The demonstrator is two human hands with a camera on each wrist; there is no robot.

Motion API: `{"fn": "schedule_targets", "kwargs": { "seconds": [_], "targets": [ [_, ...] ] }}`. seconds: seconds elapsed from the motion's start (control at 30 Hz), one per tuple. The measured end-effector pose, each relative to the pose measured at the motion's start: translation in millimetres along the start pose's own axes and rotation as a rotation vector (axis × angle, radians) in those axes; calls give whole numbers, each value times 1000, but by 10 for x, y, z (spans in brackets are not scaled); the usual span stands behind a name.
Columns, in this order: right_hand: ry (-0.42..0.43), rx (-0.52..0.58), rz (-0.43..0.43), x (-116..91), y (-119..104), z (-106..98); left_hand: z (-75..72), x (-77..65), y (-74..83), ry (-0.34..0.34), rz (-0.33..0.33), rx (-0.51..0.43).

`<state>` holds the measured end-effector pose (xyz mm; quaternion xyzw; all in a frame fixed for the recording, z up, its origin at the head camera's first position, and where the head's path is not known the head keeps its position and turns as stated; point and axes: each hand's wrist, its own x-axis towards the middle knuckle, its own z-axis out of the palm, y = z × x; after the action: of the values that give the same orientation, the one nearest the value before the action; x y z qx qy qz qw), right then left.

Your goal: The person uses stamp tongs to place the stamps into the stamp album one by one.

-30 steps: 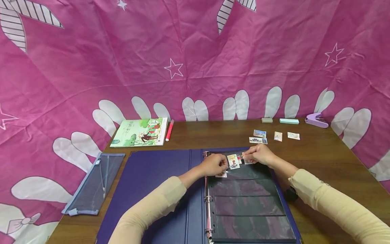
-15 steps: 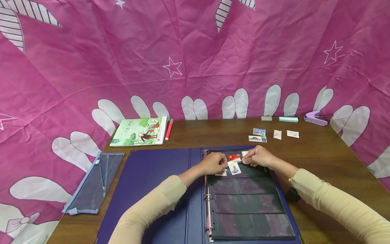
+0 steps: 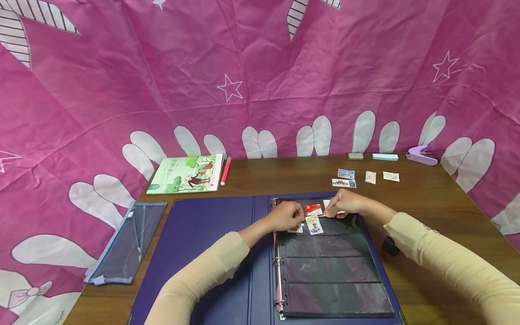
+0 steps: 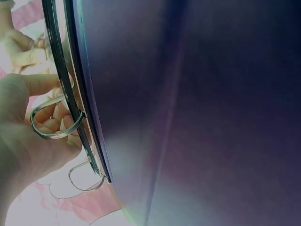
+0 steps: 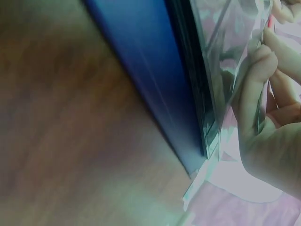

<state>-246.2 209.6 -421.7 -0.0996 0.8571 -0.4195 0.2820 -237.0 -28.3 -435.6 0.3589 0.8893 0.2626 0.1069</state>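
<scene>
A blue ring binder lies open, with a black page of clear pockets on its right side. At the page's top row, my left hand has curled fingers and pinches the clear pocket edge. My right hand pinches a thin metal strip that looks like tweezers; its tip is near the top of a pale stamp. That stamp lies slightly tilted below a red stamp. Another stamp is partly under the left hand, and one more is partly behind the right hand.
Several loose stamps lie beyond the binder. Behind them are an eraser, a pale green box and a purple hole punch. A picture book, red marker and mesh zip pouch sit at left.
The pale stamp has come down toward me off the red stamp, which now shows fully. My right hand moved slightly down with it, then stayed close by. The left hand hardly moved.
</scene>
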Motion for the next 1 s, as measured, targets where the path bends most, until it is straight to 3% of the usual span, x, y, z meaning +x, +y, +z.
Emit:
{"fn": "schedule_targets", "kwargs": {
  "seconds": [0.33,1.0],
  "targets": [
    [-34,-17,19,15,9,-53,12,9,-24,0,10,-16],
    [-51,-27,-34,2,56,-76,21,16,-46,12,13,-20]
  ]
}}
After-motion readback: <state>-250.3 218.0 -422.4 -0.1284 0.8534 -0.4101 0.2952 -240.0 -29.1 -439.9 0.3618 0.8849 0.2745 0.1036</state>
